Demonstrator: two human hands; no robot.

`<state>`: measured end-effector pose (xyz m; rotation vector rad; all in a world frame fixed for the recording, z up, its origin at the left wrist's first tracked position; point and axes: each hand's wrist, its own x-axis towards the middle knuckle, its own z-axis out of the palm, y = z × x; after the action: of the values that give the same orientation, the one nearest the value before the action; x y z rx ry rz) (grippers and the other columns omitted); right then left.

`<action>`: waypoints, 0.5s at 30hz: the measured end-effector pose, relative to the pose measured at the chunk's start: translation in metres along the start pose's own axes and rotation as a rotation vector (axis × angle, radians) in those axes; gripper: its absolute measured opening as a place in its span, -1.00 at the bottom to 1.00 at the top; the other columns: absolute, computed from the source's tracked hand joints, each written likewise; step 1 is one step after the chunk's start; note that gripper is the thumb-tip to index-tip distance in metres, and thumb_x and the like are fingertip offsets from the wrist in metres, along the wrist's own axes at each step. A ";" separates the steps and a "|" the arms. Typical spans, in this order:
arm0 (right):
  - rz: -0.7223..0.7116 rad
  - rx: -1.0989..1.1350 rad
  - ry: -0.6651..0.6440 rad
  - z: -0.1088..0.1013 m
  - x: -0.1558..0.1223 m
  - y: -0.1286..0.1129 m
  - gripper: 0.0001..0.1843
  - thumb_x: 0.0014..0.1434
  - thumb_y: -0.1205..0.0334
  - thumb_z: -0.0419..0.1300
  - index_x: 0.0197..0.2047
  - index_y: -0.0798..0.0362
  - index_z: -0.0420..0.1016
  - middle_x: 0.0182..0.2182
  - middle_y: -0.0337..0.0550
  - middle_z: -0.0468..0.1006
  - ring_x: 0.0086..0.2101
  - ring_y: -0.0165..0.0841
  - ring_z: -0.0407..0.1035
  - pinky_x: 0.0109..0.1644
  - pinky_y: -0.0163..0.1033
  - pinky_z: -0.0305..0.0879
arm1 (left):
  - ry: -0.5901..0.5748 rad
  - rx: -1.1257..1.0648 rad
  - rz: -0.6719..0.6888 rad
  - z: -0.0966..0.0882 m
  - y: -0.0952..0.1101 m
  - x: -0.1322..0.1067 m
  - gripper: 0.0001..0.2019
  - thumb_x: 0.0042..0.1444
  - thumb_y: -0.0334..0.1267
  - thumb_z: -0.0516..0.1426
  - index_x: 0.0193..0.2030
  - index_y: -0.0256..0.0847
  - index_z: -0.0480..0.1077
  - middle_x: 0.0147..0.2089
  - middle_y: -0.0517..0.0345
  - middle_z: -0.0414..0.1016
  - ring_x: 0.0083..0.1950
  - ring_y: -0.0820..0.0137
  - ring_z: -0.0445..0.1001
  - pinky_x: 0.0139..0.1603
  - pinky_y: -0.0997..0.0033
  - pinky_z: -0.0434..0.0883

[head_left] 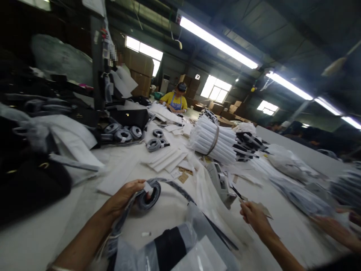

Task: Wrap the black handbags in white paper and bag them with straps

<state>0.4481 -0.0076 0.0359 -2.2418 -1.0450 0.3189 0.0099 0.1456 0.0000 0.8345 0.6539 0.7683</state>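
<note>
Two hands in play. Left hand [124, 199] is closed around a rolled grey strap coil [149, 196], thumb by the white tag on its outer wrap, low over the bench [34, 241]. The loose tail [180, 194] trails off to the right. Right hand [254, 216] pinches a small pale card [264, 208], well apart from the coil; blur hides finer detail.

Judgement: the webbing is light, soft, floppy and not fragile. The roll would likely spring loose if let go, so grip across its flat faces with a thumb pinning the free end.

Clear plastic bag [203, 241] lies nearest. More coils [153, 145] and a banded white bundle [214, 143] sit farther back. A co-worker's hand [332, 226] is at far right.
</note>
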 end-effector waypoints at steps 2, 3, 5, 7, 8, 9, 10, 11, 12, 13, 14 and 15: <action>-0.088 0.152 -0.114 0.010 -0.015 -0.036 -0.66 0.04 -0.10 0.11 -0.51 0.00 0.37 -0.56 -0.15 0.49 -0.56 -0.32 0.34 -0.44 -0.21 0.27 | 0.017 0.001 0.025 0.000 -0.002 0.002 -0.57 -0.18 -0.11 0.37 -0.22 -0.34 0.41 -0.41 0.01 0.58 -0.42 0.33 0.54 -0.33 0.42 0.44; -0.152 0.246 -0.205 0.019 -0.026 -0.059 -0.63 0.04 -0.14 0.15 -0.47 0.01 0.39 -0.52 -0.16 0.50 -0.53 -0.33 0.36 -0.41 -0.22 0.28 | 0.032 0.002 0.037 0.000 -0.004 0.003 -0.55 -0.18 -0.12 0.36 -0.19 -0.34 0.40 -0.40 0.01 0.59 -0.41 0.32 0.54 -0.31 0.41 0.44; -0.230 0.428 -0.415 0.044 -0.054 -0.112 -0.58 0.04 -0.19 0.22 -0.44 0.03 0.39 -0.51 -0.18 0.50 -0.51 -0.36 0.35 -0.37 -0.24 0.30 | 0.066 0.016 0.052 0.001 -0.006 0.004 -0.51 -0.18 -0.11 0.35 -0.15 -0.32 0.36 -0.41 0.01 0.59 -0.42 0.31 0.54 -0.34 0.40 0.43; -0.275 0.575 -0.592 0.073 -0.083 -0.163 -0.55 0.08 -0.22 0.22 -0.41 0.04 0.38 -0.49 -0.19 0.52 -0.51 -0.39 0.35 -0.36 -0.26 0.29 | 0.093 0.035 0.073 0.002 -0.007 0.004 -0.50 -0.17 -0.10 0.34 -0.13 -0.31 0.33 -0.43 0.02 0.58 -0.45 0.33 0.53 -0.40 0.42 0.40; -0.281 0.607 -0.690 0.087 -0.095 -0.185 -0.54 0.09 -0.22 0.23 -0.40 0.05 0.37 -0.49 -0.19 0.53 -0.51 -0.40 0.36 -0.36 -0.27 0.30 | 0.102 0.041 0.088 0.003 -0.007 0.003 -0.50 -0.17 -0.10 0.33 -0.13 -0.30 0.32 -0.43 0.03 0.58 -0.47 0.34 0.52 -0.41 0.42 0.39; -0.292 0.630 -0.745 0.100 -0.106 -0.202 -0.53 0.08 -0.23 0.24 -0.40 0.05 0.36 -0.49 -0.19 0.54 -0.51 -0.41 0.37 -0.37 -0.28 0.30 | 0.108 0.046 0.104 0.005 -0.007 0.002 -0.51 -0.16 -0.11 0.33 -0.13 -0.30 0.31 -0.43 0.04 0.58 -0.47 0.36 0.51 -0.41 0.42 0.38; -0.294 0.641 -0.782 0.113 -0.113 -0.215 -0.52 0.06 -0.24 0.26 -0.40 0.06 0.35 -0.51 -0.20 0.54 -0.53 -0.41 0.36 -0.39 -0.29 0.29 | 0.113 0.048 0.120 0.006 -0.006 0.001 -0.53 -0.15 -0.12 0.32 -0.14 -0.29 0.31 -0.44 0.06 0.57 -0.48 0.37 0.50 -0.42 0.43 0.37; -0.289 0.645 -0.799 0.124 -0.117 -0.223 -0.50 0.03 -0.24 0.28 -0.41 0.06 0.35 -0.54 -0.21 0.53 -0.55 -0.42 0.36 -0.42 -0.30 0.28 | 0.116 0.049 0.133 0.007 -0.005 0.000 -0.54 -0.15 -0.14 0.32 -0.14 -0.29 0.31 -0.45 0.09 0.57 -0.48 0.38 0.49 -0.42 0.43 0.36; -0.278 0.647 -0.796 0.133 -0.119 -0.228 -0.49 -0.01 -0.25 0.31 -0.43 0.06 0.34 -0.57 -0.22 0.52 -0.58 -0.43 0.34 -0.45 -0.31 0.26 | 0.118 0.048 0.142 0.009 -0.004 -0.001 -0.55 -0.15 -0.16 0.31 -0.15 -0.28 0.31 -0.46 0.12 0.55 -0.49 0.39 0.49 -0.42 0.44 0.36; -0.264 0.646 -0.782 0.141 -0.119 -0.231 -0.48 -0.04 -0.24 0.33 -0.44 0.06 0.34 -0.59 -0.24 0.51 -0.60 -0.44 0.33 -0.48 -0.32 0.24 | 0.119 0.047 0.149 0.010 -0.004 -0.001 -0.56 -0.15 -0.17 0.31 -0.15 -0.28 0.31 -0.47 0.14 0.54 -0.49 0.40 0.48 -0.43 0.44 0.34; -0.248 0.640 -0.763 0.148 -0.117 -0.231 -0.48 -0.05 -0.23 0.34 -0.46 0.07 0.33 -0.61 -0.24 0.51 -0.62 -0.45 0.32 -0.51 -0.33 0.22 | 0.120 0.044 0.155 0.010 -0.003 -0.002 -0.57 -0.15 -0.18 0.31 -0.16 -0.28 0.31 -0.48 0.16 0.53 -0.49 0.40 0.47 -0.43 0.45 0.34; -0.234 0.629 -0.744 0.154 -0.114 -0.229 -0.48 -0.06 -0.22 0.35 -0.48 0.07 0.33 -0.62 -0.24 0.50 -0.63 -0.45 0.31 -0.53 -0.34 0.20 | 0.121 0.040 0.161 0.011 -0.003 -0.002 -0.57 -0.16 -0.18 0.31 -0.16 -0.28 0.31 -0.48 0.17 0.52 -0.49 0.40 0.47 -0.43 0.45 0.33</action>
<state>0.1654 0.0859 0.0588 -1.4209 -1.3136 1.2460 0.0182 0.1388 0.0033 0.8894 0.7173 0.9594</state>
